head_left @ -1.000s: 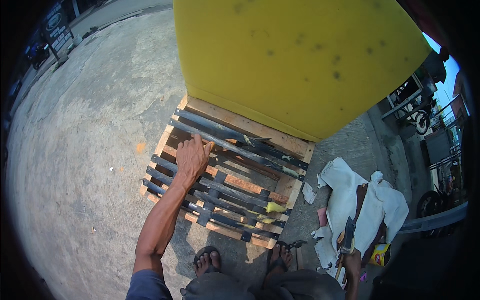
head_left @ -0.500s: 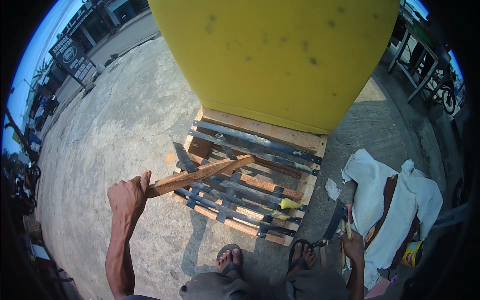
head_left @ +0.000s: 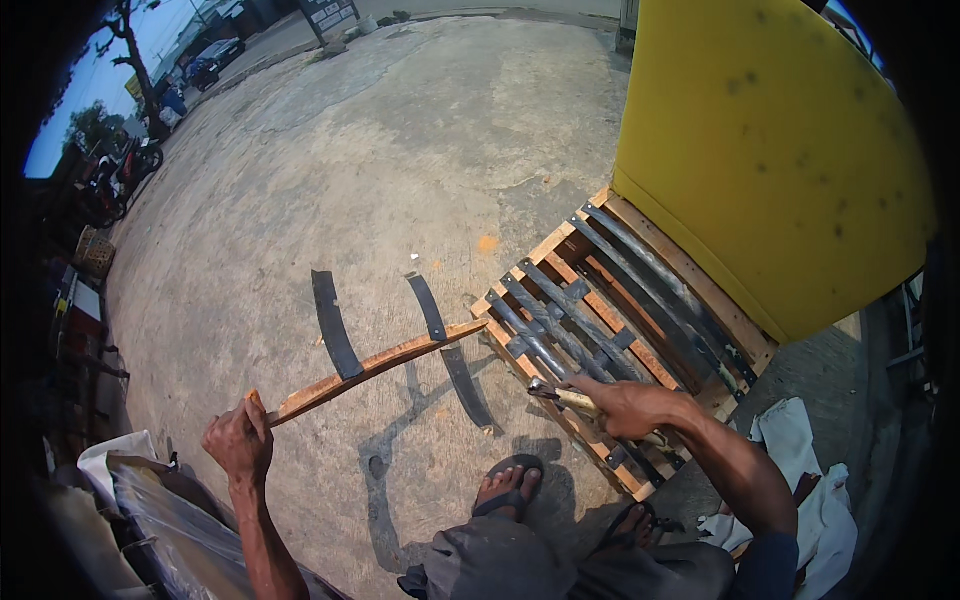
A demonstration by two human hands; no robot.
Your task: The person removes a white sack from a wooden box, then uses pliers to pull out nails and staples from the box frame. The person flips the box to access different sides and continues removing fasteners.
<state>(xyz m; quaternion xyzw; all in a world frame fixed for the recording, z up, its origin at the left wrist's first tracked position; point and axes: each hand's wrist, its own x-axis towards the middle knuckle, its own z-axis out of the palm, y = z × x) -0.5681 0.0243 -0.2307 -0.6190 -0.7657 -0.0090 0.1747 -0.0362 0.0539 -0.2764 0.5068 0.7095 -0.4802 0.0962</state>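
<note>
My left hand (head_left: 240, 437) is closed around one end of a rough wooden slat (head_left: 375, 366), held out over the concrete. Black rubber strips (head_left: 335, 325) hang across the slat, pointing to both sides of it. The slat's far end is close to the corner of a wooden seat frame (head_left: 552, 245); I cannot tell if they touch. Black webbing straps (head_left: 545, 300) are fastened across that frame. My right hand (head_left: 640, 408) grips the light wooden handle of a hammer (head_left: 574, 401) above the frame's near side. The hammer's metal head points left.
A yellow upholstered backrest (head_left: 770, 170) rises from the frame's far side. White cloth (head_left: 815, 510) lies on the ground at right. Plastic-wrapped material (head_left: 180, 510) is at lower left, a wicker basket (head_left: 95, 250) beyond it. My sandalled foot (head_left: 510, 488) stands near the frame.
The view has swung left. The slat, earlier over the frame, is now out to its left in my left hand. My right hand has moved from beside the white cloth to above the frame.
</note>
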